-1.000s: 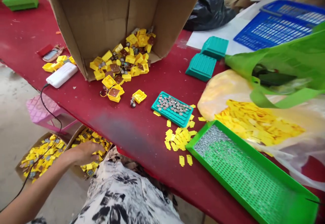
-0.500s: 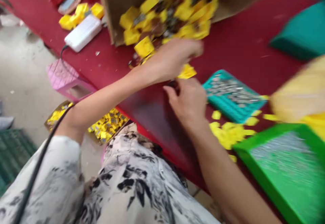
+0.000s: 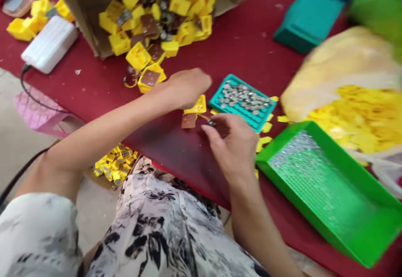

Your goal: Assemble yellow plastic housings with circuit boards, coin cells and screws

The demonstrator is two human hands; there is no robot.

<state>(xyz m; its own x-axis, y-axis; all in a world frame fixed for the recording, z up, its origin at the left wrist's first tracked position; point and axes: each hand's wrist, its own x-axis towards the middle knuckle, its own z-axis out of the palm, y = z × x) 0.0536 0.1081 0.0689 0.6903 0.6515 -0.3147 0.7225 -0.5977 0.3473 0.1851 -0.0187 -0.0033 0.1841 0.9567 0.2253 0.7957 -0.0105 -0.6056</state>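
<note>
My left hand (image 3: 192, 86) is closed over a small yellow plastic case (image 3: 197, 105), its fingertips hidden from view. From the case's near side, a square brown board (image 3: 189, 121) sticks out over the red tabletop. A thin wire runs from there to a small dark round part (image 3: 211, 122), pinched between thumb and forefinger of my right hand (image 3: 237, 143). Just beyond my right hand lies a teal tray (image 3: 230, 109) with many small silvery discs (image 3: 241, 95). Left of my left hand, another open yellow case (image 3: 151, 77) shows a brown board inside.
A cardboard box (image 3: 75, 9) spills yellow cases and wired parts. A white device with a cable (image 3: 50, 44) lies left. A green bin (image 3: 314, 214) with small silvery pieces stands right, beside a bag of yellow pieces (image 3: 361, 114). A teal container (image 3: 314, 15) sits behind.
The view has swung right, so things on the table sit further left. Both hands have come nearer the table's front edge, and the round part now shows in my right fingers.
</note>
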